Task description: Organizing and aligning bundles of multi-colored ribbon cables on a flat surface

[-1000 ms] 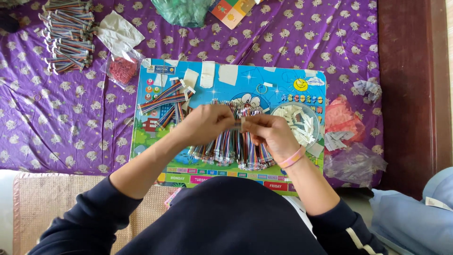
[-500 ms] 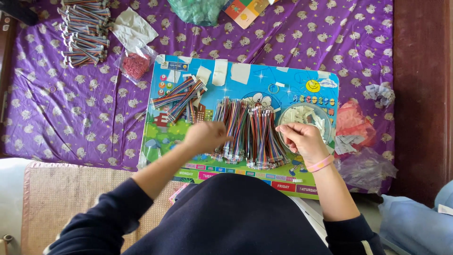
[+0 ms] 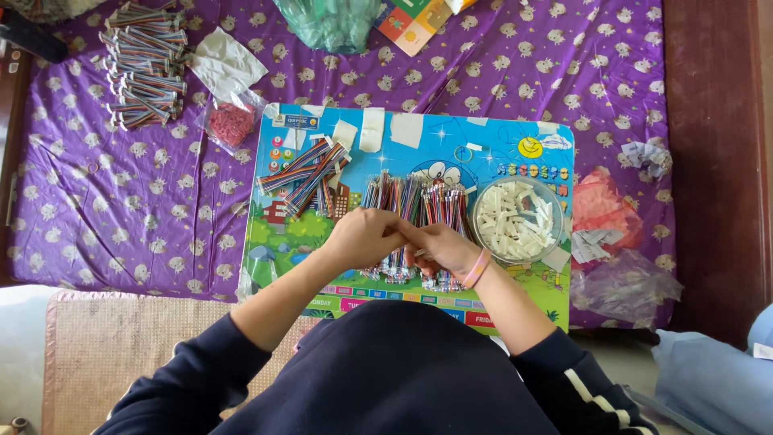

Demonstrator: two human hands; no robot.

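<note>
Head view, only one cam. Both hands meet mid-board: left hand (image 3: 364, 236) and right hand (image 3: 443, 248) touching, fingers curled in on a thin bit of the wires (image 3: 415, 211), prob. one strand or small bunch, though can't tell exactly what's pinched. Right wrist has a pink band. The wires, a multicolour pile, lie on the board (image 3: 531, 300), just behind the knuckles and partly under them.

Left of that pile, a smaller loose bunch (image 3: 310, 173), fanned at an angle on the same board. Right of the pile, touching it or nearly, a clear bowl (image 3: 519, 219) full of white slips. Board sits on a purple cloth (image 3: 97, 201).

Far top-left on the cloth: done-looking bundles (image 3: 145, 64), stacked neat, well apart from the hands. Near them a small bag (image 3: 231, 123) w/ red bits.

Progress, my read: a fair stack finished, but the big pile on the board looks unsorted, so plenty left, prob. under halfway.
</note>
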